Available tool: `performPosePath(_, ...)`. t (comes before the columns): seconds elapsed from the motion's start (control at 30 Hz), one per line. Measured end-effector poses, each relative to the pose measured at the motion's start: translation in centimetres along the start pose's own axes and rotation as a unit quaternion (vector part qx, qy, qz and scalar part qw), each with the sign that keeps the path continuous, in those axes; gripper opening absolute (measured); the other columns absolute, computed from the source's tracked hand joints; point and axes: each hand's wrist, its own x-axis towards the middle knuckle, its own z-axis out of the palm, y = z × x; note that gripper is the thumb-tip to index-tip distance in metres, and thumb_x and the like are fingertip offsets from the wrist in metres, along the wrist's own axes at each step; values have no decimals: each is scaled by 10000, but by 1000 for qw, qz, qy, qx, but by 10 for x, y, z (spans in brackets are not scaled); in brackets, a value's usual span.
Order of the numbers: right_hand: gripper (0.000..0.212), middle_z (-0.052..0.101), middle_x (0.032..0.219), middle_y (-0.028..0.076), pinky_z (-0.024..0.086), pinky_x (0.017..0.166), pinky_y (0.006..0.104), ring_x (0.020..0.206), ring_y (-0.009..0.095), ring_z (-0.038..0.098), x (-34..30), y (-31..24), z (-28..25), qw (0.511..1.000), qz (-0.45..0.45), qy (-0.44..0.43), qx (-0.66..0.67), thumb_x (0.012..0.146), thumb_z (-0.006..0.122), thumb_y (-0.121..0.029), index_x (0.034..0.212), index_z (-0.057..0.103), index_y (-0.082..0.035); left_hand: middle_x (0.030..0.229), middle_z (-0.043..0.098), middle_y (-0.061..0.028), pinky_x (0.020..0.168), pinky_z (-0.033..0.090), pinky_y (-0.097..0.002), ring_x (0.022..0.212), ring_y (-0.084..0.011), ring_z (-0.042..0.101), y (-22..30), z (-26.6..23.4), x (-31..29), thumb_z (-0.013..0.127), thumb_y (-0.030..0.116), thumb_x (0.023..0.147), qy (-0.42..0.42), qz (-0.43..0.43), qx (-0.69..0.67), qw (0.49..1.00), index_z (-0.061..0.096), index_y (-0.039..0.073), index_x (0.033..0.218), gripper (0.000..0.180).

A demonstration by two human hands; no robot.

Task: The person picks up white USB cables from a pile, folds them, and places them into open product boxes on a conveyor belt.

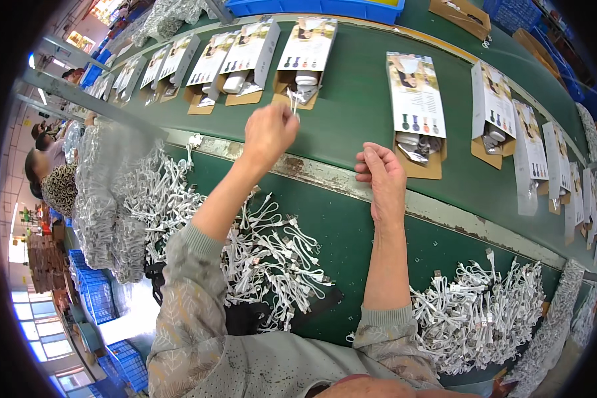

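My left hand [268,136] pinches a short white USB cable [294,101] at the mouth of an upright-printed white carton [308,43]. That carton lies with its brown flap open toward me, a white device and silvery wrapping showing inside. Loosely curled, with nothing visible in its fingers, my right hand [383,176] hovers over the near edge of the green belt. Just right of it lies another open carton [416,93], with a silvery packet [419,149] in its mouth.
More open cartons [249,46] line the belt [358,99] on both sides. Heaps of white cables [272,259] and more cables [477,312] cover the near table. A worn metal rail [325,174] separates table and belt. A blue tray [312,6] stands beyond; people sit at far left.
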Motion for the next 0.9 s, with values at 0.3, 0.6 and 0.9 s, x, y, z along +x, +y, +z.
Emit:
performPosePath(0.3,203,639,870,39,480,615,213,709,79,573,1,-2,5,1000,18,-5,-25,900,615,-188,1013,626,-21,986,644,-210,844,477,-384,923,-336,626,-24,19,26,528,24,822,-40,174,-63,982,616,0,1057,252)
performPosePath(0.6,213,640,876,42,486,624,223,715,83,573,3,1,6,999,11,-15,-30,903,614,-202,1013,626,-20,912,593,-99,763,480,-399,902,-295,585,-10,-48,-114,660,78,741,-360,232,31,903,621,46,909,176)
performPosePath(0.9,198,643,873,42,478,615,213,702,78,572,0,2,5,998,17,-21,-49,910,608,-192,1003,625,-18,650,614,-161,594,479,-382,594,-297,610,-9,-19,-32,618,202,798,-104,20,-28,994,597,-22,788,225)
